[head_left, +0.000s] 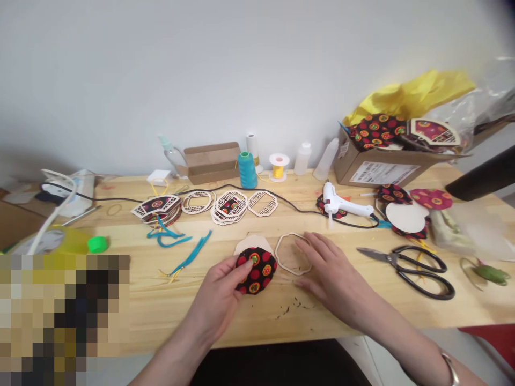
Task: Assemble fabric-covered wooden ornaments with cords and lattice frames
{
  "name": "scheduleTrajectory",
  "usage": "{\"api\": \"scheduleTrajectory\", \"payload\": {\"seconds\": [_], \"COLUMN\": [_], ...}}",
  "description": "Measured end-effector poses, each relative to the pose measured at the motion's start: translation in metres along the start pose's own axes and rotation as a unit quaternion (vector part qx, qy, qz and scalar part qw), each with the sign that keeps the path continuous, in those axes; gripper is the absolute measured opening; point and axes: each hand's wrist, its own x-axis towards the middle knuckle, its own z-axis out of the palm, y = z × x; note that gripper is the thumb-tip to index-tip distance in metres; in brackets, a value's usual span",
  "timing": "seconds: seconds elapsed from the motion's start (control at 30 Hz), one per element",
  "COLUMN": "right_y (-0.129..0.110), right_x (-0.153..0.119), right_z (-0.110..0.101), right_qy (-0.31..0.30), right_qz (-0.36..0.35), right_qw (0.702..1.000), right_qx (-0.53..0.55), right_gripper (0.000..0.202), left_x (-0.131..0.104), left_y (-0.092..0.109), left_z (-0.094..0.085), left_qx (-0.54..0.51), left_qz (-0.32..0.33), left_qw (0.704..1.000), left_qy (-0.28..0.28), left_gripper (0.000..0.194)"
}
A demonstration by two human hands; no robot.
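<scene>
Between the thumb and fingers of my left hand (pixel 221 287) is a scalloped fabric-covered piece (pixel 261 273), black with red dots and small flower motifs. A plain pale wooden piece (pixel 253 244) shows just behind it; whether my fingers also touch that one I cannot tell. On the table to the right lies a thin scalloped wooden ring (pixel 277 254). My right hand (pixel 330 273) rests by the ring's right side, fingers spread, the fingertips overlapping its edge. Dark scraps (pixel 287 309) are scattered below the ring.
Black-handled scissors (pixel 392 258) and a white glue gun (pixel 341 203) with a black cord lie right. Cut-out wooden frames (pixel 229 206) and teal tassels (pixel 195 252) are behind and left. A teal thread cone (pixel 248 171) and an overfilled cardboard box (pixel 382 166) stand at the back.
</scene>
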Motion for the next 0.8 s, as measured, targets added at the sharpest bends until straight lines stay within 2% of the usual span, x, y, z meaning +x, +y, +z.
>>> {"api": "scheduleTrajectory", "payload": {"seconds": [0.13,0.27,0.43,0.53,0.67,0.8], "right_y": [-0.002,0.001,-0.002,-0.014,-0.033,-0.04], "right_x": [0.015,0.034,0.056,0.057,0.051,0.045], "right_z": [0.001,0.002,0.003,0.002,0.007,0.019], "right_qy": [-0.028,-0.015,0.014,0.046,0.02,0.006], "right_qz": [-0.011,-0.038,-0.04,-0.054,-0.136,-0.159], "right_qw": [0.999,0.997,0.995,0.994,0.991,0.987], "right_qx": [-0.043,-0.071,-0.093,-0.078,-0.003,0.007], "right_gripper": [0.049,0.048,0.047,0.044,0.047,0.045], "left_x": [0.002,0.006,0.012,0.012,0.007,0.003], "left_y": [0.001,0.007,0.01,0.015,0.024,0.024], "left_z": [0.001,-0.008,-0.02,-0.025,-0.029,-0.028], "left_qx": [0.017,0.045,0.137,0.198,0.297,0.34], "left_qz": [0.008,0.047,0.072,0.103,0.154,0.138], "left_qw": [1.0,0.998,0.988,0.974,0.939,0.927], "left_qy": [-0.004,0.004,0.015,0.049,0.076,0.078], "left_gripper": [0.023,0.023,0.03,0.032,0.032,0.032]}}
